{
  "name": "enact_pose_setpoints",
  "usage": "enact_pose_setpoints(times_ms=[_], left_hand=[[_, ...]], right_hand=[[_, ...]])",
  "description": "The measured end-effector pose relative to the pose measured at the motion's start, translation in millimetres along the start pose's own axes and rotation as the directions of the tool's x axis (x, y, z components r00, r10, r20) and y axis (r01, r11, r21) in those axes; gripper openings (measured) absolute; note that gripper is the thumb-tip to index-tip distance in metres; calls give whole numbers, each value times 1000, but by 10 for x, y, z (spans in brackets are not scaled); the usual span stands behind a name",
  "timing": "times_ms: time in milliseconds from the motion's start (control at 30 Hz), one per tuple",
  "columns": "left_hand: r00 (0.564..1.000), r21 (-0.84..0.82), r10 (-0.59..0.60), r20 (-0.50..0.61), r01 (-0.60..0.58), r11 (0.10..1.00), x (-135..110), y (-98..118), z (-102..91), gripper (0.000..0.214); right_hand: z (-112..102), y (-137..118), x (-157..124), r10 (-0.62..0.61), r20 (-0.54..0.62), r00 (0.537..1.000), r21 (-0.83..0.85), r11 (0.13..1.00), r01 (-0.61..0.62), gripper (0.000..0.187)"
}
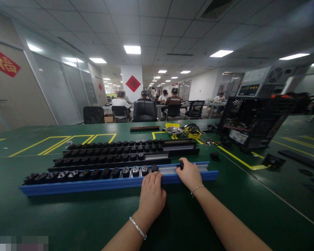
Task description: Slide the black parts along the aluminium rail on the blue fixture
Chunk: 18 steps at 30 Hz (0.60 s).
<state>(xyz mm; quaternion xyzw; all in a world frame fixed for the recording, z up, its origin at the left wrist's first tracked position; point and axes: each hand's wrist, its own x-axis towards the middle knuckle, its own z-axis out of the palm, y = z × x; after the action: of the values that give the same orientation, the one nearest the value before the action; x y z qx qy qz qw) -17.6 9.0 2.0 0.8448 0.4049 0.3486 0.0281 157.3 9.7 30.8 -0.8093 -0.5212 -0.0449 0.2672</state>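
A long blue channel rail (89, 185) lies across the green table, holding a row of black socket-like modules (115, 172). Over its front wall, right of the middle, my left hand (152, 193) has its fingers curled, close to the last module (154, 168) of the row. My right hand (190, 174) pinches a black module (181, 165) at the rail's bare right stretch; fingers hide most of that piece. Whether it touches the channel floor I cannot tell. Just behind, several black rails (170, 160) carry similar modules.
A metal bowl (174, 130) and a yellow box (193, 133) with black cables stand farther back. To the right is an opened computer case (251, 122) with a power supply (264, 82) on top. Loose black parts (214, 156) lie nearby. People sit beyond the table.
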Motion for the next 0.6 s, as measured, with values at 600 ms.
enact_pose_setpoints(times_ms=[600], left_hand=[[999,-10,-20,42,21,1000,12,18,-48,44]], right_hand=[[-25,154,5,6,-37,999,-20,1000,-6,40]])
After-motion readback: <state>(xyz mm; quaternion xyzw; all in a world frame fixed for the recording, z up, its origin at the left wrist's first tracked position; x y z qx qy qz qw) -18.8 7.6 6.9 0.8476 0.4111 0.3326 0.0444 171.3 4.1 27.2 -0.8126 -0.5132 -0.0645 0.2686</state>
